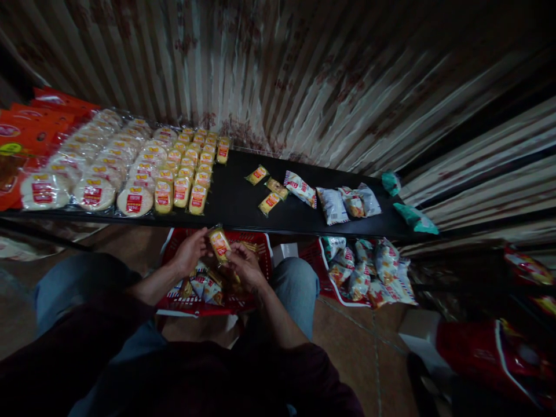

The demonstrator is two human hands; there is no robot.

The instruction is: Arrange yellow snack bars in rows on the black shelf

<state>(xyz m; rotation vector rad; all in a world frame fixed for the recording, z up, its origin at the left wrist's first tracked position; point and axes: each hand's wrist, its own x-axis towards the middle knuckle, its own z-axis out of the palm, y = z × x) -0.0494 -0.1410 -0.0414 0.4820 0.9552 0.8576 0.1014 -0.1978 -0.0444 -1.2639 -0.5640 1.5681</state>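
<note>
Over a red basket (256, 301) between the knees, a small yellow wrapped snack cake (219, 243) with a red-and-white label is held up, label side showing. My right hand (245, 265) pinches its lower right edge between thumb and fingers. My left hand (190, 253) is closed with its fingertips at the cake's left edge. Inside the basket lie more yellow packets and several white-and-blue snack bags (206, 289). On the black shelf (234, 200) ahead, matching yellow cakes (182, 188) stand in rows, and a few loose ones (269, 202) lie farther right.
Round white wrapped crackers (93, 194) and orange bags (39, 124) fill the shelf's left end. White bags (332, 205) and green bags (416, 219) lie to the right. A second basket (324, 272) of bags stands below. A pleated curtain (260, 69) hangs behind.
</note>
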